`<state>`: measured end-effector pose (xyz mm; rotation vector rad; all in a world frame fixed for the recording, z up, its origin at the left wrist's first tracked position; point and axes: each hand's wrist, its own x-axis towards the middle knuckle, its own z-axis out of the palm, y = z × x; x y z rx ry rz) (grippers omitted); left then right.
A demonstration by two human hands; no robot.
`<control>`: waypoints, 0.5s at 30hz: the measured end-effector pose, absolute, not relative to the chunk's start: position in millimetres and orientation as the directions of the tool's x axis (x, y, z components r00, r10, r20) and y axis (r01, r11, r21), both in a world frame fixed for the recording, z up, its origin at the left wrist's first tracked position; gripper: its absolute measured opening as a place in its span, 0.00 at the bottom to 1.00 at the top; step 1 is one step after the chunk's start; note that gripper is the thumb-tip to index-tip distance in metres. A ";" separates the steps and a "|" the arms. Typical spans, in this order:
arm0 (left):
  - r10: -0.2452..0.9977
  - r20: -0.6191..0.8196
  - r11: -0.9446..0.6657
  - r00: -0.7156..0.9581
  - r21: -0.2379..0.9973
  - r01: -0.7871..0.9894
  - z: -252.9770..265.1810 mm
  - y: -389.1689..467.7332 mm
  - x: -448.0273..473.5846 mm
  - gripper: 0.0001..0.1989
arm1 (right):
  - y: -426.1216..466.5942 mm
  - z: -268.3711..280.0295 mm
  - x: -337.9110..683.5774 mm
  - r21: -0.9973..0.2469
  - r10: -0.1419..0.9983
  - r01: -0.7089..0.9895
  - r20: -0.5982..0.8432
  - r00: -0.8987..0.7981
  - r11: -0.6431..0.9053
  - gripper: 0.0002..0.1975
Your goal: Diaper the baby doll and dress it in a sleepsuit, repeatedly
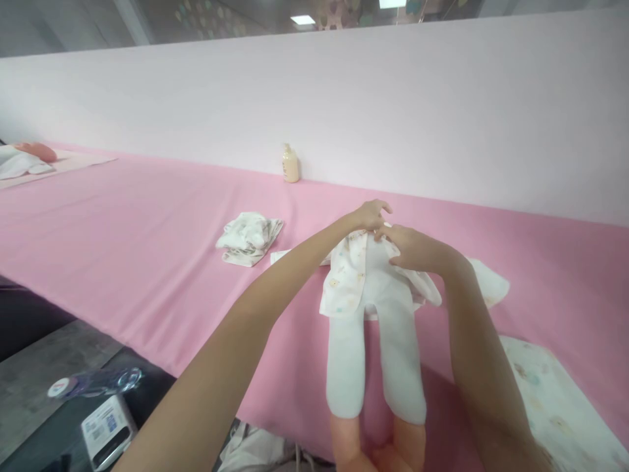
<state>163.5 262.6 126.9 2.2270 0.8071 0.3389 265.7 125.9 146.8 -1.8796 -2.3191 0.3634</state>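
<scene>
A baby doll (pixel 346 436) lies on its back, legs towards me, in white trousers (pixel 346 360) and a white printed baby jacket (pixel 344 282). The jacket's left-hand front lies over the chest, while the other front is folded out to the right. At the collar is my left hand (pixel 369 215), its fingers bent and apart. My right hand (pixel 413 248) reaches over the upper chest, fingers bent round the jacket's right edge; its grip is partly hidden. Both hands cover the doll's head and neck area.
A folded printed cloth (pixel 248 239) lies to the left, with a pump bottle (pixel 290 164) against the white wall. Printed fabric (pixel 555 393) lies at the right. Below the pink table's (pixel 162 262) edge are a clear bottle (pixel 95 382) and a white box (pixel 108 429).
</scene>
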 end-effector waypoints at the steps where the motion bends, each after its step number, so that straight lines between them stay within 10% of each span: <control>1: 0.644 0.087 -0.626 0.760 0.630 0.459 125.6 266.0 162.6 0.27 | 124.1 143.8 264.4 -0.241 0.988 0.959 -0.012 -0.155 0.148 0.25; 7: 0.582 0.320 -0.813 0.747 0.226 0.536 104.3 273.4 154.0 0.15 | 99.0 131.7 247.7 -0.052 0.994 0.993 -0.021 0.104 -0.105 0.22; 15: 0.440 0.667 -0.895 0.602 0.270 0.355 133.9 138.8 105.2 0.15 | 50.8 90.1 198.4 -0.172 0.962 0.978 0.263 -0.072 0.120 0.21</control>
